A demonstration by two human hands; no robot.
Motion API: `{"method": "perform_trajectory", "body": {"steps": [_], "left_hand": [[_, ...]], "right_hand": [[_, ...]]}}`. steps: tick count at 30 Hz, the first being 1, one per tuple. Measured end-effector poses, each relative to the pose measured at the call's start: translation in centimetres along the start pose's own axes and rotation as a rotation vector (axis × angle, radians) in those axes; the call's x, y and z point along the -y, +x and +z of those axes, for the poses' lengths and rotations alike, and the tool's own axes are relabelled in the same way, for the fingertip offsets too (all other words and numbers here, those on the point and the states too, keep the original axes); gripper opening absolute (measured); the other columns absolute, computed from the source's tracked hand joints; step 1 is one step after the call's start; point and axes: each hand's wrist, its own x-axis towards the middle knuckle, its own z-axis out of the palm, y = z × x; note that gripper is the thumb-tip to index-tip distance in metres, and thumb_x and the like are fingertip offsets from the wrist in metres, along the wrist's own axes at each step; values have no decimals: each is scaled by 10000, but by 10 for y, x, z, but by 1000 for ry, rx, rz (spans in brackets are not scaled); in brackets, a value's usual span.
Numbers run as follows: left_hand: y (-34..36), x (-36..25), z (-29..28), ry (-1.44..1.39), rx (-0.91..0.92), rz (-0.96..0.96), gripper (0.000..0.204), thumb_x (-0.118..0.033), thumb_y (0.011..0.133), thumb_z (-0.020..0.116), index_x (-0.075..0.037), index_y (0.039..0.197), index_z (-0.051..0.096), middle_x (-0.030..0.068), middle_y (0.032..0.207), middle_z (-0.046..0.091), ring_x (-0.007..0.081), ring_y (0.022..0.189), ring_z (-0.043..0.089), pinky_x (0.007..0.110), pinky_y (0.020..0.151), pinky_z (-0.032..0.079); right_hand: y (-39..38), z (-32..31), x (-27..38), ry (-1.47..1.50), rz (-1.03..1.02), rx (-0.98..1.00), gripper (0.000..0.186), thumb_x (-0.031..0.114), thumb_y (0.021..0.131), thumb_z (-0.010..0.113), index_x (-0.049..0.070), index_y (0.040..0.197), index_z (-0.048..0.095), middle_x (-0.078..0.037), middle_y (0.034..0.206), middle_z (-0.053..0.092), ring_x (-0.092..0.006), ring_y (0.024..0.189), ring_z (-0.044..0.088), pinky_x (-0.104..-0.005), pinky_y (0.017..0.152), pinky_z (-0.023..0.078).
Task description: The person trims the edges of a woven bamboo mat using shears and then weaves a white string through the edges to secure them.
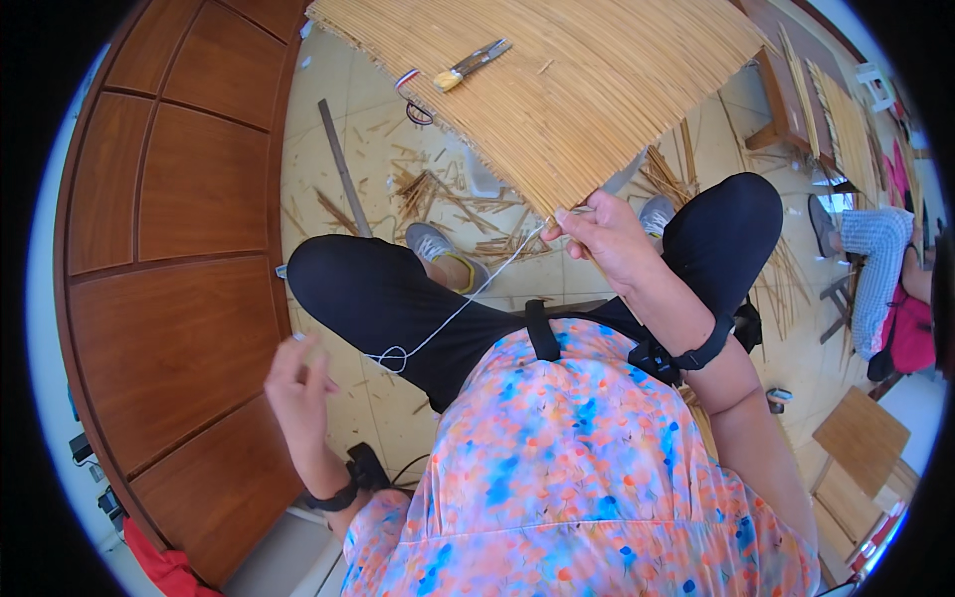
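Observation:
A slatted mat of thin straw-coloured reeds or sticks [597,90] spreads out in front of me, its near corner pointing toward me. My right hand [612,239] pinches that near corner between thumb and fingers. From the pinch a thin white string [468,301] runs down to the left across my thigh, with a small loose loop in it. My left hand [298,383] is raised off to the left, fingers curled together and slightly blurred. The string leads toward this hand, but I cannot make out what its fingertips hold.
On the mat lie pliers or cutters [473,65] and dark-handled scissors [418,112]. Broken reed pieces [428,194] litter the tiled floor around my shoes. A wooden panelled cabinet [179,289] stands at left. Another seated person [875,269] and a wooden stool [860,438] are at right.

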Motion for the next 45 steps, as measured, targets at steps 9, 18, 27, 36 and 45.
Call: {"method": "perform_trajectory", "body": {"steps": [9, 18, 27, 36, 45], "left_hand": [[43, -77, 155, -331, 629, 116, 271, -80, 862, 551, -11, 1124, 554, 58, 806, 616, 87, 587, 585, 200, 522, 454], [48, -74, 210, -720, 636, 7, 141, -130, 899, 538, 5, 936, 555, 19, 650, 550, 91, 585, 542, 212, 554, 425], [55, -63, 227, -947, 790, -136, 60, -74, 876, 528, -15, 864, 529, 2, 621, 481, 80, 508, 452, 222, 475, 378], [61, -67, 236, -925, 802, -150, 90, -92, 877, 532, -6, 904, 545, -5, 612, 451, 85, 496, 418, 231, 465, 366], [63, -57, 211, -461, 684, 180, 94, -72, 863, 572, 12, 905, 564, 12, 656, 535, 78, 563, 505, 226, 502, 404]], "right_hand": [[-2, 1, 7, -53, 46, 23, 243, 128, 891, 553, 2, 1089, 492, -113, 873, 629, -117, 720, 589, -202, 524, 416], [0, -2, 1, -35, 7, -12, 205, 101, 882, 565, 13, 1064, 529, -64, 880, 623, -82, 663, 541, -199, 514, 409], [0, 2, 1, -19, 16, -64, 170, 73, 871, 569, 2, 1025, 552, -48, 873, 614, -61, 622, 504, -192, 507, 402], [-3, 4, 5, -15, 4, -80, 167, 83, 852, 595, -5, 988, 557, -36, 799, 569, -74, 574, 478, -188, 503, 389], [-5, 2, 14, 17, 71, -38, 161, 85, 851, 601, 8, 986, 559, -21, 819, 565, -65, 563, 474, -177, 497, 385]]}}
